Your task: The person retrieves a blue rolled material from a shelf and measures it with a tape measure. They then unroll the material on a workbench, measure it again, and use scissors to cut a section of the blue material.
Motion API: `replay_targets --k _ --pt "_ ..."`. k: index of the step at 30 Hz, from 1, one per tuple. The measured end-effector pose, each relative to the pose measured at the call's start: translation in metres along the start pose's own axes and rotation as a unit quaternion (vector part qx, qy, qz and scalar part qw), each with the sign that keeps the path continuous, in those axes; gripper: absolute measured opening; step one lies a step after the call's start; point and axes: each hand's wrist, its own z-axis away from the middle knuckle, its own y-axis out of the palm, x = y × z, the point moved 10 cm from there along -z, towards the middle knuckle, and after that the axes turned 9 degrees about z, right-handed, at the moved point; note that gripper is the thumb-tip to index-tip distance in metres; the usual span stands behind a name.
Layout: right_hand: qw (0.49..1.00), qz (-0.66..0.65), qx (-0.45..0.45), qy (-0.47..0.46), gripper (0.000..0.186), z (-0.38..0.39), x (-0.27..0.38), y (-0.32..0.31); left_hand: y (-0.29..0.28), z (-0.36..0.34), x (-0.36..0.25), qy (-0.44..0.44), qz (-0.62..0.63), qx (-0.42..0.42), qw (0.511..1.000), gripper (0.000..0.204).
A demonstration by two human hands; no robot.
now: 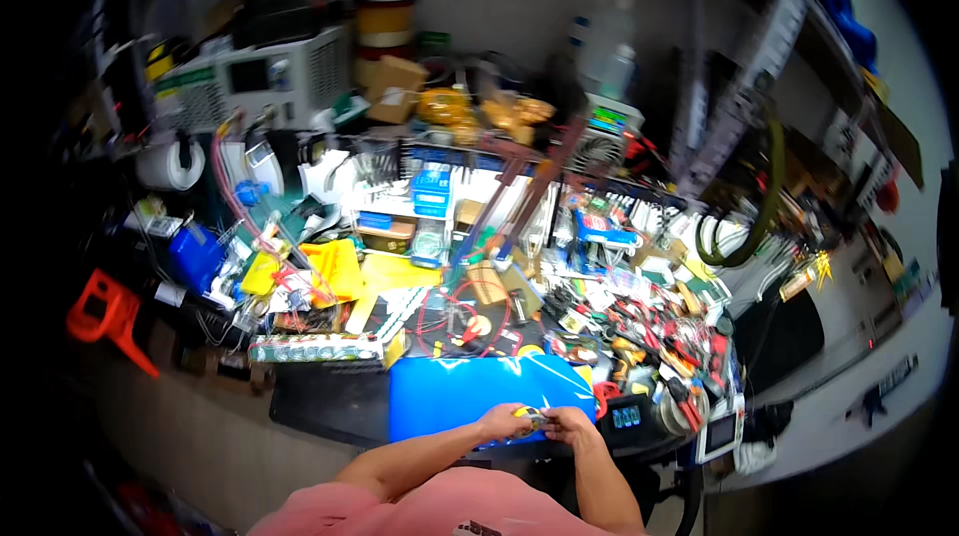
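Observation:
Close to my body, both hands meet over a glossy blue sheet [440,398] on the bench's front edge. My left hand [499,423] is closed around a small rounded yellow-and-grey thing [529,420], whose exact kind is too small and blurred to make out. My right hand [567,424] touches the right side of that thing, its fingers pinched together; whatever lies between those fingertips is hidden. Just right of my right hand are a red ring-shaped handle [605,396] and a black digital display box [627,418].
Pliers, screwdrivers and other hand tools [659,336] lie heaped at the right. A power strip [315,347] runs along the bench's left front, near yellow trays [335,269]. A blue box [432,193] and bench instruments [265,76] stand behind. An orange stool [105,314] is at the far left.

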Motion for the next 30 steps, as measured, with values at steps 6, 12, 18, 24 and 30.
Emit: replay_targets --k 6,12,18,24,30 --pt "0.999 0.011 0.046 -0.009 0.021 0.005 0.011 0.025 -0.019 0.013 0.019 -0.009 -0.004 0.02 1.0 0.054" --pt "0.995 0.085 0.032 -0.029 0.02 0.001 0.019 0.058 -0.046 0.049 0.02 -0.001 0.011 0.018 1.0 0.056" --pt "0.99 0.136 -0.003 -0.046 0.026 0.007 0.028 0.061 -0.051 0.071 0.035 -0.067 0.059 0.032 0.995 0.046" --pt "0.992 0.106 -0.021 -0.07 0.028 0.016 0.055 0.061 -0.094 0.087 0.058 -0.066 0.049 0.071 0.994 0.041" --pt "0.994 0.086 -0.007 -0.069 0.02 0.001 0.046 0.063 -0.087 0.13 0.031 -0.095 0.215 0.104 0.966 0.059"
